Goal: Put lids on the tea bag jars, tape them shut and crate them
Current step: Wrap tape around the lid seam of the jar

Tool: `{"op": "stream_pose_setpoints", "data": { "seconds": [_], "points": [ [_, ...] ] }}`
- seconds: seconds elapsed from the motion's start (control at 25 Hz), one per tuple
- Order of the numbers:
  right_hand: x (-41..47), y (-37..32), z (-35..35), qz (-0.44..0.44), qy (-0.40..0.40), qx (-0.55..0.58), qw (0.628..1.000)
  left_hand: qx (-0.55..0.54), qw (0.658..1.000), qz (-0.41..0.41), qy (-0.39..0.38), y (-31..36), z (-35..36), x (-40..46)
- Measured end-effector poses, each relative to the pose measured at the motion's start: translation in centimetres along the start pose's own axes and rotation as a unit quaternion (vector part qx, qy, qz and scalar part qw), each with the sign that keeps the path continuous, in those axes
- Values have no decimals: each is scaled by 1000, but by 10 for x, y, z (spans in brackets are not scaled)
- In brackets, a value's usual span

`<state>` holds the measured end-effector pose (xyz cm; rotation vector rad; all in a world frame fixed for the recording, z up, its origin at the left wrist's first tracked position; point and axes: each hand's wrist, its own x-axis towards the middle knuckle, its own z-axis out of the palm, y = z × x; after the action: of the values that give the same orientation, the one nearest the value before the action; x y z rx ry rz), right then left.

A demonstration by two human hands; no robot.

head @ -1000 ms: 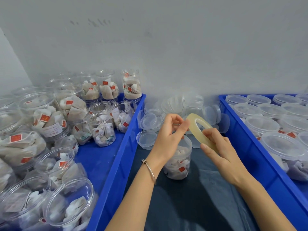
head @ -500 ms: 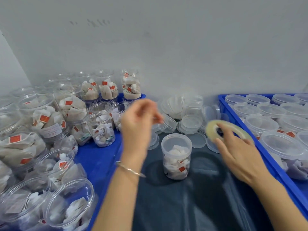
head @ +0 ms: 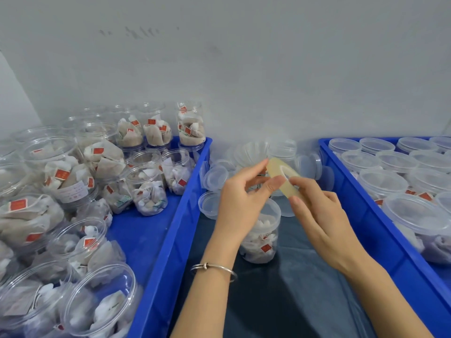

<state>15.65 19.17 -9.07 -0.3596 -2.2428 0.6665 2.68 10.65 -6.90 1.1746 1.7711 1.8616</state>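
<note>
While the right hand (head: 319,215) grips the tape roll (head: 283,178), left fingers (head: 273,182) pinch its edge above the lidded jar (head: 262,237).

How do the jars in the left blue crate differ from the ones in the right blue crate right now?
The jars in the left crate have no lids, their mouths open; the jars in the right crate are capped with clear lids. The left ones lean or lie at mixed angles, some stacked at the back; the right ones stand upright in rows. Both sets are clear plastic holding tea bags with red tags.
</note>
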Motion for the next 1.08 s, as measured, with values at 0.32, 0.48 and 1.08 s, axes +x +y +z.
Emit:
{"op": "stream_pose_setpoints", "data": {
  "seconds": [0.32,0.48,1.08],
  "points": [
    [-5,6,-1,5,-42,-2,999,9,992,75,101,0,-4,-4],
    [-8,5,-2,10,-42,-63,997,173,960,193,105,3,-1,-8],
    [-32,14,3,6,-87,-377,922,-88,946,-62,306,-95,6,-79]
  ]
}}
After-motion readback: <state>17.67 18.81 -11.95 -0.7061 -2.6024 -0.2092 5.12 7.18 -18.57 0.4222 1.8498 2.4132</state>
